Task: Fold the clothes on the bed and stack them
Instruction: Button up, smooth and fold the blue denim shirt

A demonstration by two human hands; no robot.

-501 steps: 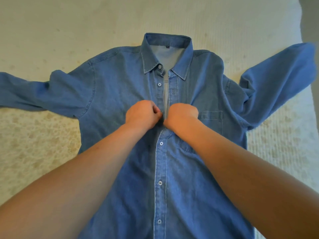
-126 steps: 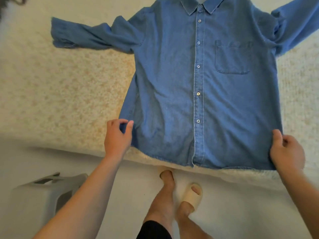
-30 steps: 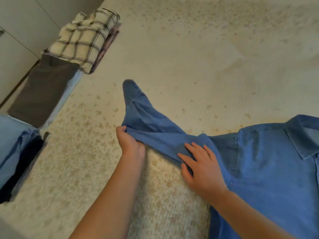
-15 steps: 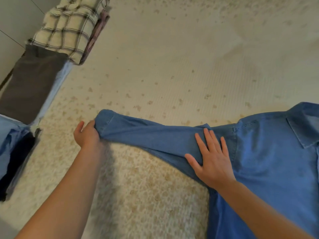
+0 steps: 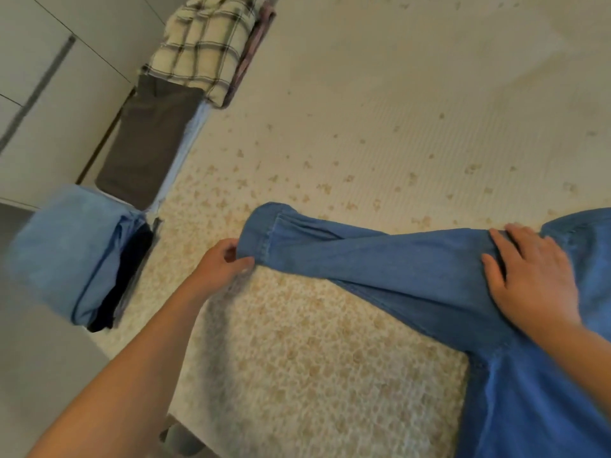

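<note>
A blue denim shirt [image 5: 542,385] lies on the cream patterned bed [image 5: 330,358], its body at the right edge of the view. Its sleeve [image 5: 380,259] stretches out to the left, nearly straight. My left hand [image 5: 224,262] pinches the cuff at the sleeve's end. My right hand [image 5: 529,279] presses flat with spread fingers on the shoulder end of the sleeve.
Along the bed's left edge stand folded stacks: a plaid one [image 5: 205,47] at the top, a dark grey one [image 5: 148,147] below it, and a light blue one over dark clothes [image 5: 72,252] nearest me. Beyond them are pale cabinet doors [image 5: 39,77].
My left hand has pulled the cuff outward, straightening the sleeve that was crumpled a second ago. My right hand has slid up toward the shoulder. The view has shifted right.
</note>
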